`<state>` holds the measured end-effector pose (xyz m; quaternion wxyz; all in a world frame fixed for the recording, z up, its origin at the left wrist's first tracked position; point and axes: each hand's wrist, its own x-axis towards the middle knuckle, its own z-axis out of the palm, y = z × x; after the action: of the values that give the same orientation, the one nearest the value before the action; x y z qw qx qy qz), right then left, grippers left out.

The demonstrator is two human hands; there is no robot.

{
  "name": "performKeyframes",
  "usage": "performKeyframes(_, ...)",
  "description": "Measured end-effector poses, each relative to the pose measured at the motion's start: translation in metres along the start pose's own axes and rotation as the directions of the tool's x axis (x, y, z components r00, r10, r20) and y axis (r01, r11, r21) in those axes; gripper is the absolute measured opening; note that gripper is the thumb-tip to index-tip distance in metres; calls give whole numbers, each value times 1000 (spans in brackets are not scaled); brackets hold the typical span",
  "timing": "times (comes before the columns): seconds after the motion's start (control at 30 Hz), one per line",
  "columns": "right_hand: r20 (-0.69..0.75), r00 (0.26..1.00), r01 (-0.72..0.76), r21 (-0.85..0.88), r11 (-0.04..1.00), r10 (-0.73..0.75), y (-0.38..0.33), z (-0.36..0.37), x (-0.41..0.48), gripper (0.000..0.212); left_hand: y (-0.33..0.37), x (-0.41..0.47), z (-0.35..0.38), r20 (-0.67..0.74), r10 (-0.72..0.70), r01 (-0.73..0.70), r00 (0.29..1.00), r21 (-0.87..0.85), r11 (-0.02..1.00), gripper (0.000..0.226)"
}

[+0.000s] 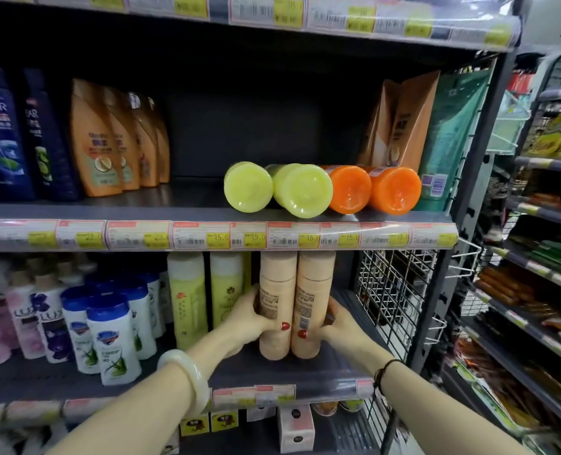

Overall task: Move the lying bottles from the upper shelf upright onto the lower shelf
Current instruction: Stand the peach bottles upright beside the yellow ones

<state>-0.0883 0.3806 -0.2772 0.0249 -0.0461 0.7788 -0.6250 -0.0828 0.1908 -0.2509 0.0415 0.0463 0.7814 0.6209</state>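
Observation:
Several bottles lie on the upper shelf (pixel 174 210) with their bases toward me: two yellow-green ones (pixel 248 187) (pixel 302 190) and two orange ones (pixel 349 189) (pixel 394 190). On the lower shelf (pixel 272 376) two peach bottles stand upright side by side. My left hand (pixel 249 318) grips the left peach bottle (pixel 277 290). My right hand (pixel 335 326) grips the right peach bottle (pixel 315 287). Two yellow-green bottles (pixel 187 297) (pixel 226 290) stand upright just left of them.
Blue-capped white bottles (pixel 111 339) and pink bottles crowd the lower shelf's left. Orange and dark blue shampoo bottles (pixel 98 142) stand on the upper shelf's left, refill pouches (pixel 400 123) at its right. A wire grid panel (pixel 394 290) closes the shelf's right end.

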Motion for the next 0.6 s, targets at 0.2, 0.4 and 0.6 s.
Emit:
performKeyframes(0.2,42,999,-5,9,1000,5,15,2,20,58,-8,13,9,-87,-51,52,995,9,999,74)
performKeyframes(0.4,60,998,-4,-6,1000,4,18,6,38,57,-8,17,12,-170,-84,84,982,-5,996,65)
performKeyframes(0.6,52,998,-35,-28,999,37,21,5,44,60,-5,19,14,-167,-77,88,983,60,994,60)
